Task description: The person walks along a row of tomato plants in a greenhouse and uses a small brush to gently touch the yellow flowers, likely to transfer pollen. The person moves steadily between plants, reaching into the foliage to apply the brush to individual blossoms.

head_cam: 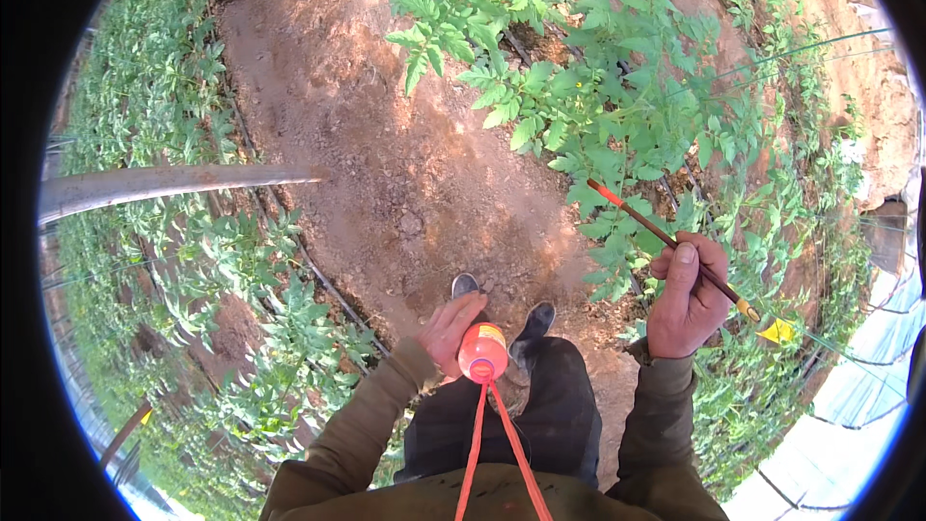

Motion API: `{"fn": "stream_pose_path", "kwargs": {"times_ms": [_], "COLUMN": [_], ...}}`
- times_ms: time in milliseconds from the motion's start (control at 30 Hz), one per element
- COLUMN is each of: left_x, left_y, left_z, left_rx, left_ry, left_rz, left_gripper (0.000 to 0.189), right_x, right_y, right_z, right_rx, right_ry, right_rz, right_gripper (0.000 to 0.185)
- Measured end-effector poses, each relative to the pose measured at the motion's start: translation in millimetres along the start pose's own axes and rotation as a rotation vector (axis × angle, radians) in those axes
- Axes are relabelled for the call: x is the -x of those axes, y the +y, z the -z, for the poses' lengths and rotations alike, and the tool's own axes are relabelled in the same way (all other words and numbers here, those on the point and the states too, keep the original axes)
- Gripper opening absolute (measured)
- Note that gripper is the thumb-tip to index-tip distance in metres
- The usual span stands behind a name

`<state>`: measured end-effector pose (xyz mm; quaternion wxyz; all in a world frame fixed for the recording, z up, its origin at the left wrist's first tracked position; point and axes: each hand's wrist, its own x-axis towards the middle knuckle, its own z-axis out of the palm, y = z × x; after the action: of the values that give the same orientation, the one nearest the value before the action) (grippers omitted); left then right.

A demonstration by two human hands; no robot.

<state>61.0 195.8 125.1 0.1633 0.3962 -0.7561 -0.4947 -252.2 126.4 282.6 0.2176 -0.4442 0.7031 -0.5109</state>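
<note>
My right hand [687, 293] holds a thin dark-handled brush [655, 231] between thumb and fingers. Its red-stained tip points up and left, over the leaves of a tomato plant [615, 137]. A plastic bottle [482, 349] with red-orange contents hangs in front of my body from a pink-red cord [474, 441] that runs up both sides of my chest. My left hand [452, 329] is beside the bottle's left side, fingers stretched out together; whether it touches the bottle cannot be told. Its thumb is hidden.
A bare soil path [405, 159] runs between rows of leafy plants. A curved pale pole [181, 179] reaches in from the left. Black drip hoses [336, 297] lie along the rows. Green strings [803, 51] stretch across the right side. A yellow card [778, 331] is near my right hand.
</note>
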Motion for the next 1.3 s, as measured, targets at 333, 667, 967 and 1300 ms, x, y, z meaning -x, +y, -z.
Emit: {"fn": "stream_pose_path", "kwargs": {"times_ms": [333, 667, 967, 1300], "left_x": [-177, -411, -430, -440], "left_y": [-36, -69, -137, -143], "left_z": [131, 73, 51, 47], "left_rx": [-0.251, -0.647, -0.45, -0.065], "left_ry": [0.153, -0.226, -0.085, 0.048], "left_rz": [-0.131, -0.343, -0.068, -0.085], "left_gripper": [0.06, 0.061, 0.067, 0.045], "right_x": [-77, -150, -163, -184], "right_y": [-7, 40, 77, 108], "right_z": [-68, -114, -156, -193], "right_rx": [0.017, 0.119, 0.239, 0.428], "right_ry": [0.029, 0.133, 0.157, 0.246], "right_rz": [0.029, -0.059, -0.151, -0.14], "right_gripper": [0.01, 0.017, 0.021, 0.022]}}
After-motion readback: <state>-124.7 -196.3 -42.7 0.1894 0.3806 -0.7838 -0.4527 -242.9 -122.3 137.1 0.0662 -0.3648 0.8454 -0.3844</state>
